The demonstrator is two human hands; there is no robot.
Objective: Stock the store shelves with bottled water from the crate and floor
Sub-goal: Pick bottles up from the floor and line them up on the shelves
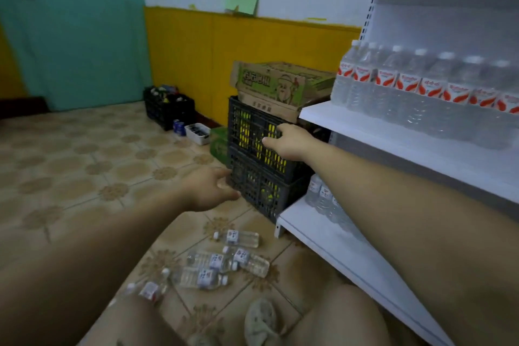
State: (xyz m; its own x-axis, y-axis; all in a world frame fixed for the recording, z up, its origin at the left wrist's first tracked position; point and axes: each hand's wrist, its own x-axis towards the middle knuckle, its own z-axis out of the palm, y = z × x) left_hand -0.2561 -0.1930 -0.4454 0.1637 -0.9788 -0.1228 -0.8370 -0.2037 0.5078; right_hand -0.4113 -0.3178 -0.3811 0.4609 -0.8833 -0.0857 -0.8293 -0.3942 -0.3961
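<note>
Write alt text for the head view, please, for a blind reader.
A person's left hand reaches the lower crate and right hand the upper crate of a dark stack beside white shelves. Small water bottles lie scattered on the tiled floor; red-labelled bottles line the upper shelf.

Dark grey crate (259,149), white shelf (365,126), red-and-white bottle labels (407,84), beige floral-patterned floor tiles (84,166), yellow wall (191,50)

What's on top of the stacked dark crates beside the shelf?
Two cardboard boxes, the upper printed green, lie on the top crate. They cover its opening; only yellow shapes show through the mesh.
</note>
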